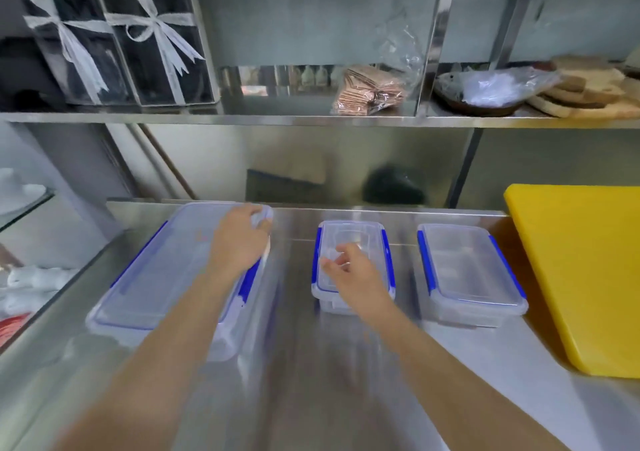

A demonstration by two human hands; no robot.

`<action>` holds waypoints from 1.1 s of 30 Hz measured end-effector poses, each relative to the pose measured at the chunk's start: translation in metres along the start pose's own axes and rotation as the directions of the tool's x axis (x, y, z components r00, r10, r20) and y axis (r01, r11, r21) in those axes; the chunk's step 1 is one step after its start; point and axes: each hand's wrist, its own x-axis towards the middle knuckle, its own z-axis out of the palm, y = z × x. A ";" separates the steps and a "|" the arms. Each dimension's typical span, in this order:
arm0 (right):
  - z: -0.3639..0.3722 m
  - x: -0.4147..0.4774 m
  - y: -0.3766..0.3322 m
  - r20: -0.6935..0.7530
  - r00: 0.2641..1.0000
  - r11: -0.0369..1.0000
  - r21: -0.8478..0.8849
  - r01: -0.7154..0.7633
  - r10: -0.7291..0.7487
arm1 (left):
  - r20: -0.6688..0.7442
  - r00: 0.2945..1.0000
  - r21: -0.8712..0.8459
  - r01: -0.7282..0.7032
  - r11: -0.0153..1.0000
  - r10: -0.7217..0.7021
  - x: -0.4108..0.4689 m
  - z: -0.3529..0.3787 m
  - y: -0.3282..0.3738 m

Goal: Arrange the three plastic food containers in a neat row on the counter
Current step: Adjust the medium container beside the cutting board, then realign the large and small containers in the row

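So, going left to right: your left hand (242,239) is clamped over the far right edge of the large clip-lid container (166,274), fingers curled round its rim, and that tub sits skewed on the steel counter (311,364), its long side running at an angle to the other two. Your right hand (349,270) hovers over the small clip-lid container (351,243) in the middle with fingers loosely spread, holding nothing as far as I can tell (it's a bit blurred, so contact with the lid is hard to call). The medium clip-lid container (467,270) sits further right, roughly square to the small one, close beside the yellow cutting board (581,270).

Main risk I'd guess: swinging the big tub straight with a one-corner grip lets its near end slide off toward the counter's left edge, or its far corner bumps the small one out of line. Steel's slippery, so go slow.
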 end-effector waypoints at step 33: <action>0.122 -0.023 -0.021 0.299 0.950 0.963 0.213 -0.163 0.094 | 0.020 0.920 0.021 0.390 0.920 -0.391 -0.021 -0.054 -0.177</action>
